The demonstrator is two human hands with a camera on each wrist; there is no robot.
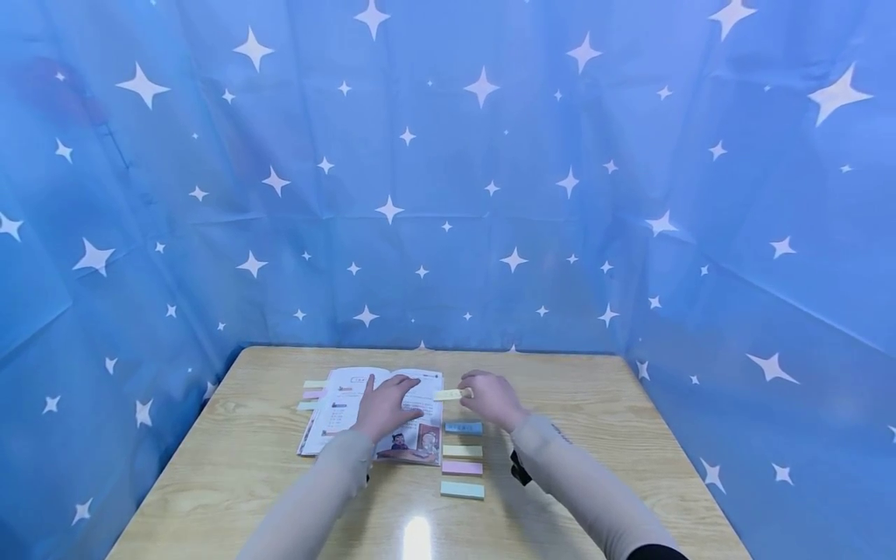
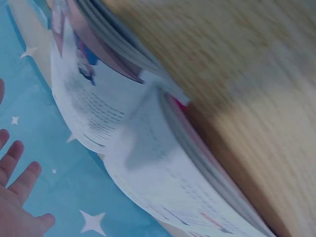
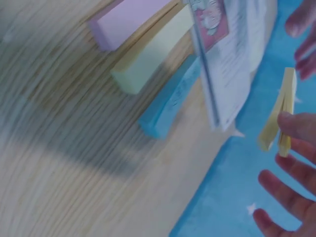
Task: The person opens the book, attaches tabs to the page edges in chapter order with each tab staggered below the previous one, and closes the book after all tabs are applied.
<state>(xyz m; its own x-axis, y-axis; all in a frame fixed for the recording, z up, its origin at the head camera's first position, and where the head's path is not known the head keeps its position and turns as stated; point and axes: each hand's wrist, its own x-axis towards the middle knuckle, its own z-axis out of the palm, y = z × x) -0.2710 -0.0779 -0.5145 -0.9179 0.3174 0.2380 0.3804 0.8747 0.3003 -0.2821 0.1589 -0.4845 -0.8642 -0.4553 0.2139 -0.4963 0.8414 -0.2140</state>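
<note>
An open book (image 1: 341, 412) with printed text and pictures lies on the table. My left hand (image 1: 383, 408) is over its right page, fingers spread and holding nothing; in the left wrist view, the same hand (image 2: 19, 197) appears beside the pages. At the book's right edge my right hand (image 1: 492, 399) pinches a pale yellow sticky note pad (image 1: 448, 395) between thumb and fingers. In the right wrist view the yellow pad (image 3: 288, 106) is parted into two layers at its lower end, with the other fingers spread below.
Below the right hand a blue sticky note pad (image 1: 463, 428), a yellow one (image 1: 462, 451), a pink one (image 1: 462, 467) and a green one (image 1: 462, 489) lie in a column. Coloured tabs (image 1: 311, 395) stick out from the book's left edge. A starry blue curtain (image 1: 448, 171) surrounds the wooden table (image 1: 595, 482).
</note>
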